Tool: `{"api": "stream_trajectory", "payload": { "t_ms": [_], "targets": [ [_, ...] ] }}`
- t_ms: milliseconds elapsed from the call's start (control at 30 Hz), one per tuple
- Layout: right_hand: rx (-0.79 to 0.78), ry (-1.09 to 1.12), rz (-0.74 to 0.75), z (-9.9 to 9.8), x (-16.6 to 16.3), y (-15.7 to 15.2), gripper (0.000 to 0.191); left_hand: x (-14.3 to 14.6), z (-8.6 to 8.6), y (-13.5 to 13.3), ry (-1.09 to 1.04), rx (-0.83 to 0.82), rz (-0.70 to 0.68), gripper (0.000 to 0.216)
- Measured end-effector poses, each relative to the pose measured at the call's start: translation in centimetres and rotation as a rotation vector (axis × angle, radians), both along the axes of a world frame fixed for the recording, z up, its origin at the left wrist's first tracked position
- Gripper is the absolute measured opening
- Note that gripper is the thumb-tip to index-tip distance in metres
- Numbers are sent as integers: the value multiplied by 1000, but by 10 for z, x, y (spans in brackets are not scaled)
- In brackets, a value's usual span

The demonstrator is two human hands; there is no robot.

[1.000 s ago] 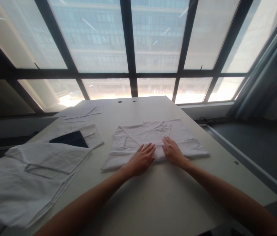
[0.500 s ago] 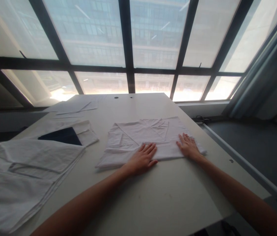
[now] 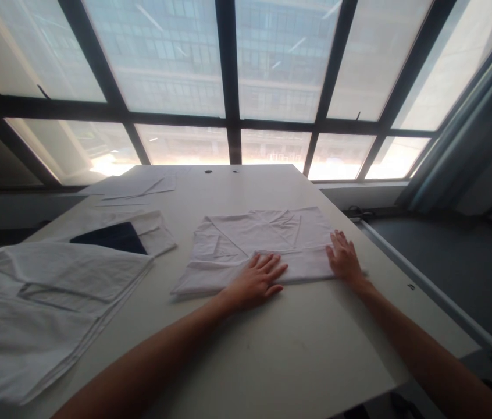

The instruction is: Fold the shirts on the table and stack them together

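Note:
A folded white cloth (image 3: pixel 255 238) lies flat in the middle of the pale table (image 3: pixel 272 349). My left hand (image 3: pixel 257 282) rests open on the cloth's near edge, fingers stretched forward. Over at the cloth's near right corner my right hand (image 3: pixel 344 259) lies flat with its fingers spread. Neither hand holds anything.
A stack of white cloths (image 3: pixel 54 291) lies on the table's left part, with a dark blue piece (image 3: pixel 110 237) on another white cloth behind it. Flat sheets (image 3: pixel 136 187) lie at the far left. Big windows (image 3: pixel 228 87) stand behind; the table's right edge drops to a grey floor (image 3: pixel 455 256).
My right hand has slid along the cloth's near edge from the middle out to the right corner. My left hand has stayed at the near edge.

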State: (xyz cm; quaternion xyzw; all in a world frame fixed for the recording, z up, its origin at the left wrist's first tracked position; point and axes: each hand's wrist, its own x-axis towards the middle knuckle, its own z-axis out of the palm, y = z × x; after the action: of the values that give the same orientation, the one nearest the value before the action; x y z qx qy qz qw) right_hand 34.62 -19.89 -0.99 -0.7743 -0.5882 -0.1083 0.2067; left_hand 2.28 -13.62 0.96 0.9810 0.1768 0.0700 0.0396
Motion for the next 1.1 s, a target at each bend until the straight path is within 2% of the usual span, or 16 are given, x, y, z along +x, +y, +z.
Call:
{"api": "stream_trajectory", "payload": {
  "t_ms": [133, 200, 233, 367, 500, 600, 700, 933, 1100],
  "targets": [
    [-84, 17, 463, 7, -55, -5, 57, 3, 3, -3, -24, -26, -76, 56],
    [-183, -25, 600, 7, -73, -8, 57, 4, 3, -4, -33, -28, -90, 57],
    [-231, -44, 620, 6, -79, -9, 57, 4, 3, -4, -36, -30, -92, 57],
    [-324, -81, 544, -1, -79, -10, 58, 5, -1, -3, -39, -44, -91, 58],
    [-307, -84, 498, -8, -70, -10, 58, 0, -4, -1, -32, -53, -33, 60],
    [-300, -86, 461, -11, -67, -10, 58, -15, -4, 4, -13, -48, 32, 61],
    [-304, -84, 422, -11, -67, -11, 59, -42, -2, 13, 28, -47, 120, 61],
    [-293, -48, 384, -14, -66, -8, 63, -125, 2, 33, 91, -16, 278, 60],
    [-270, -21, 377, -17, -58, -6, 62, -161, 2, 42, 97, -25, 304, 58]
  ]
}}
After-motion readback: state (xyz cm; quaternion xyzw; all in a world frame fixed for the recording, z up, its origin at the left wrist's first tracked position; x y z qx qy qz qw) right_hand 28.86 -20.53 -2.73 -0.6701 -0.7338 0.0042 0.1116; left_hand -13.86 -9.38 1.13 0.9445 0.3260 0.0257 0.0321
